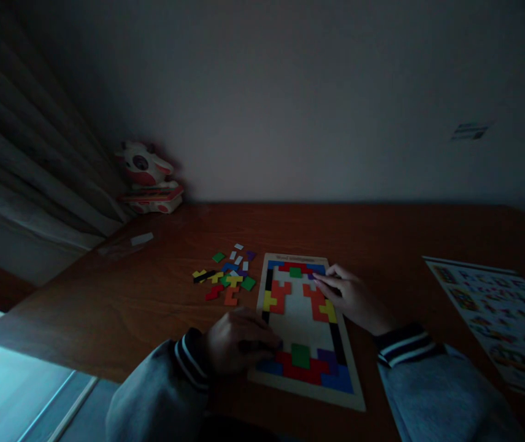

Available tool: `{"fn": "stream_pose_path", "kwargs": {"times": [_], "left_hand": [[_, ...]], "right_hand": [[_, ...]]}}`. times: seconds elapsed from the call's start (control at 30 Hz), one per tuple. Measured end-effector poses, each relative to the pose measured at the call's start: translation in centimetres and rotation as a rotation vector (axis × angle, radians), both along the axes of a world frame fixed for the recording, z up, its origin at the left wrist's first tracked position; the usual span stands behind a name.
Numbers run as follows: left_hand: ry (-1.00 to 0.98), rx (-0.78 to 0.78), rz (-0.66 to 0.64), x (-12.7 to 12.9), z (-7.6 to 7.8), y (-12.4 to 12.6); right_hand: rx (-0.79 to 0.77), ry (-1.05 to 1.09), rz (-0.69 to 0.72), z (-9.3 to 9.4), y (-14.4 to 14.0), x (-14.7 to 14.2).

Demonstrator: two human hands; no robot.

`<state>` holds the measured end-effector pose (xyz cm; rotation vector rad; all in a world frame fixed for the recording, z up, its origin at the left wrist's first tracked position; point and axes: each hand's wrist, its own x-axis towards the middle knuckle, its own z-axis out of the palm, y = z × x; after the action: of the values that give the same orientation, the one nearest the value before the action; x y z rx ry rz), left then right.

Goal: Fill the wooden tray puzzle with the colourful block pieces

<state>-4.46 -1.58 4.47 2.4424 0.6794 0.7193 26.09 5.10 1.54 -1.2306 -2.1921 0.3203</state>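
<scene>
Puzzle board (300, 320) — long axis near to far, lettered edge (295, 258) farthest

loose pieces (233, 280) left of board (300, 322), sheet (497, 325) right.

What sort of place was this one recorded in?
Probably a dimly lit room in a home: a curtain hangs at the left, an animal-shaped toy stands near the wall, and a puzzle board lies on a brown table.
</scene>
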Motion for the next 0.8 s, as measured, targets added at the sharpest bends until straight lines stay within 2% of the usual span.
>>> {"fn": "stream_pose_path", "kwargs": {"times": [0.2,0.4,0.47,0.63,0.8], "left_hand": [[-0.008,0.009,0.000,0.0,-0.2,0.1],[-0.068,0.004,0.047,-0.3,0.0,0.2],[-0.101,0.027,0.155,-0.7,0.2,1.0],[-0.032,0.185,0.648,-1.5,0.1,5.4],[0.294,0.209,0.800,-0.7,0.0,10.4]], "right_hand": [[-0.040,-0.033,-0.035,0.2,-0.1,-0.1],[-0.139,0.120,-0.118,0.1,-0.1,-0.4],[-0.155,0.143,-0.141,0.0,0.0,-0.3],[-0.147,0.172,-0.151,-0.2,0.2,-0.3],[-0.161,0.187,-0.166,0.0,0.4,-0.3]]}}
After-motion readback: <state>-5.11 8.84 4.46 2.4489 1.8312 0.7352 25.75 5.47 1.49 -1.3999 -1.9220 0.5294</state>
